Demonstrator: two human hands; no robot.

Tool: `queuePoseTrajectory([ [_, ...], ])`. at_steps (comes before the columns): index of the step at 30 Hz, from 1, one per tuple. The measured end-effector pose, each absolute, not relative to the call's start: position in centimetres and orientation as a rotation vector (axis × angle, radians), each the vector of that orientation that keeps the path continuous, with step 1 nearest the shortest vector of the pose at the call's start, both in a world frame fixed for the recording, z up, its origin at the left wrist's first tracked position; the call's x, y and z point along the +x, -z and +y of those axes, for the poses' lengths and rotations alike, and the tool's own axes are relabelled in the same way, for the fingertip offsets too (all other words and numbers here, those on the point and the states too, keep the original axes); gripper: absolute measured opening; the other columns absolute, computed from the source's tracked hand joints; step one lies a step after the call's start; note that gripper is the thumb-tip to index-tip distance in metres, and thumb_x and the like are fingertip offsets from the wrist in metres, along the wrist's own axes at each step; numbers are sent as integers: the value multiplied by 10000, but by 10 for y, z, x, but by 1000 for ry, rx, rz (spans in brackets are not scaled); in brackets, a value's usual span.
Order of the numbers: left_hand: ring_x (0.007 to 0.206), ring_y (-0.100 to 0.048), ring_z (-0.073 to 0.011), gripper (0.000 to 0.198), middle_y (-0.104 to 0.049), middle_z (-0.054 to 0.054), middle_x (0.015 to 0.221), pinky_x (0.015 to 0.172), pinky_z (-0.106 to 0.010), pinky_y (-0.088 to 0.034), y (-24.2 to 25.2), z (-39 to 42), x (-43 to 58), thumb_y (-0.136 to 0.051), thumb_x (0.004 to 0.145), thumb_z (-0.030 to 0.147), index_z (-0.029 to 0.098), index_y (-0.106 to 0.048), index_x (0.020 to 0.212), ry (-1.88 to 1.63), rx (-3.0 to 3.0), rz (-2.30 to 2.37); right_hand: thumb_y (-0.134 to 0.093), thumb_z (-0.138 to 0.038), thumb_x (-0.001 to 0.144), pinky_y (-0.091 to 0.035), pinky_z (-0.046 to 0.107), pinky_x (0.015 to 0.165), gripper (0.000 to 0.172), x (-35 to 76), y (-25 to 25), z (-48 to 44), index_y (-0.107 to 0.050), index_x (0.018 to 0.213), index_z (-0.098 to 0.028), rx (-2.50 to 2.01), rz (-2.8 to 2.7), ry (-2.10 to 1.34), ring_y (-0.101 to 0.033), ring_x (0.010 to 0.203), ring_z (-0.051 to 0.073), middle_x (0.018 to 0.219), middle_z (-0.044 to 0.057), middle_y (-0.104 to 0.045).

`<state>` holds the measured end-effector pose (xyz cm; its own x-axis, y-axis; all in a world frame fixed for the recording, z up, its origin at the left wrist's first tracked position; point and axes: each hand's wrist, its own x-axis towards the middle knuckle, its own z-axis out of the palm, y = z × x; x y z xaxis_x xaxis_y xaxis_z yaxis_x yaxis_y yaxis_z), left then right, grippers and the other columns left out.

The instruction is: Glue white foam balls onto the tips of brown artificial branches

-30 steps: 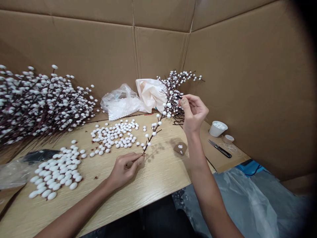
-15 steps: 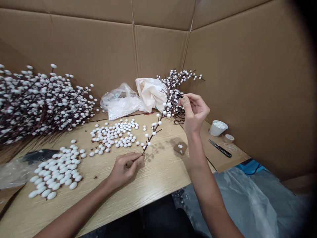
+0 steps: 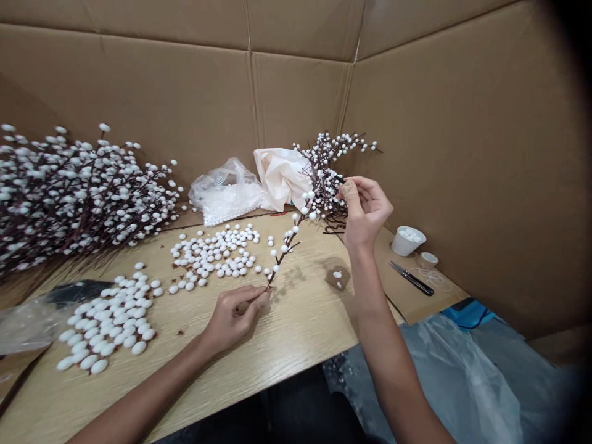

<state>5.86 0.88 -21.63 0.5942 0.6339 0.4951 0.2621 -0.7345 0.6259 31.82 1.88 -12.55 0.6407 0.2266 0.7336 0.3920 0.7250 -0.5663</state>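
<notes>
At centre, left hand (image 3: 235, 316) pinches dark, white-berried twig (image 3: 284, 248); right hand (image 3: 367, 211): hold unclear.

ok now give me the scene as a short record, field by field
left hand: pinching the lower end of a berry sprig
right hand: raised, thumb and fingers together near the sprig's upper end, apparently on a small dark item, unclear
sprig: tilted, brown stem, white berries
loose berries: near cluster and far cluster on the table
far left: large berry-stem bundle
back: clear bag of white balls
right side: white cup, black-handled tool
</notes>
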Motion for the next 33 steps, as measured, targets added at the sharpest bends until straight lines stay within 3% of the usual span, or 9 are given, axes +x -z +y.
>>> queuePoseTrajectory([
  [4, 699, -673, -161, 222, -738, -86, 837, 567, -205, -501, 220, 10, 57, -545, 861, 210, 136, -732, 955, -947, 2314, 733, -621, -264, 793, -515, 251, 609, 91, 318, 125, 18, -624, 849, -192, -748, -836, 72, -606, 629, 96, 714, -11, -626],
  [10, 613, -626, -133, 249, -710, -54, 722, 554, -195, -482, 213, 6, 58, -510, 891, 255, 131, -724, 916, -930, 2322, 746, -650, -309, 768, -522, 245, 591, 145, 315, 125, 22, -620, 829, -180, -740, -796, 3, -632, 630, 106, 686, -11, -643],
  [16, 615, -629, -137, 264, -709, -53, 723, 567, -200, -505, 214, 9, 57, -502, 899, 288, 132, -715, 913, -950, 2308, 784, -689, -349, 725, -562, 299, 698, 238, 320, 131, 16, -653, 868, -164, -759, -798, -146, -671, 705, 138, 754, 29, -702],
  [19, 696, -660, -156, 264, -729, -71, 808, 620, -212, -528, 217, 12, 56, -519, 890, 302, 130, -717, 918, -988, 2271, 801, -697, -350, 717, -562, 324, 736, 254, 323, 149, -8, -671, 877, -155, -843, -794, -179, -676, 716, 149, 798, 55, -718],
  [25, 763, -687, -172, 251, -744, -78, 876, 658, -216, -544, 219, 14, 59, -559, 860, 305, 126, -723, 925, -1014, 2209, 777, -673, -398, 719, -543, 324, 674, 260, 337, 204, -66, -663, 800, -151, -1249, -910, -397, -654, 670, 170, 733, 61, -699],
  [33, 765, -697, -180, 274, -748, -83, 899, 641, -213, -556, 219, 12, 61, -565, 855, 330, 117, -723, 922, -1029, 2155, 765, -639, -355, 704, -496, 309, 646, 228, 339, 252, -96, -684, 739, -135, -1518, -974, -332, -622, 701, 191, 773, 71, -641],
])
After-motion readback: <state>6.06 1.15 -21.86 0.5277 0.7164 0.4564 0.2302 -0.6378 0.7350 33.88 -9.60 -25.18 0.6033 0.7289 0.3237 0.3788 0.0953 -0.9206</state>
